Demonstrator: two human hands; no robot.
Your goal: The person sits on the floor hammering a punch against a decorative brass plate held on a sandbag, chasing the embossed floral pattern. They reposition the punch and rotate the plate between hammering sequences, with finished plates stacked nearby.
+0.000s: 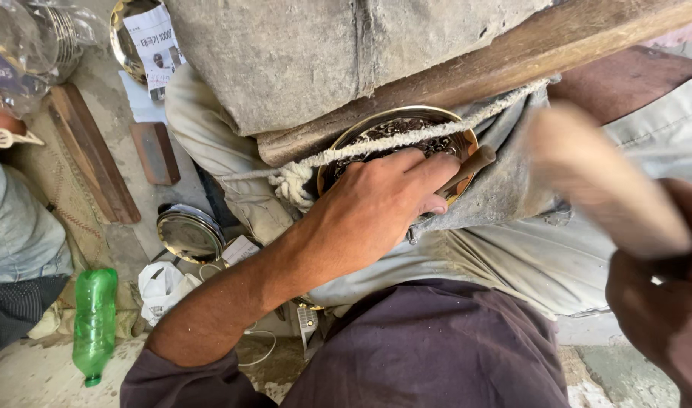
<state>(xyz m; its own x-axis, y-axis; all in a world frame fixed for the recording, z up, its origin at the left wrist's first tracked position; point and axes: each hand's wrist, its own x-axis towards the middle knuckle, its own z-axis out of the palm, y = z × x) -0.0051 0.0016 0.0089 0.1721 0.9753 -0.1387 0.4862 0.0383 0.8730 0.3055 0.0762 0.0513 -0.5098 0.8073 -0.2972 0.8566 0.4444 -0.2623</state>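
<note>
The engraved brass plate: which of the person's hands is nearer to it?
Left. The left hand rests on the brass plate, holding a chisel; the right hand is off to its right, gripping a blurred wooden mallet.

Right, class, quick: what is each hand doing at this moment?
Left hand: closed on a wooden-handled tool against the brass plate.
Right hand: gripping a blurred wooden mallet.

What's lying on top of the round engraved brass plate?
A white rope crosses the round engraved brass plate; the left hand rests on it gripping a wooden-handled tool. The tool's tip is hidden.
</note>
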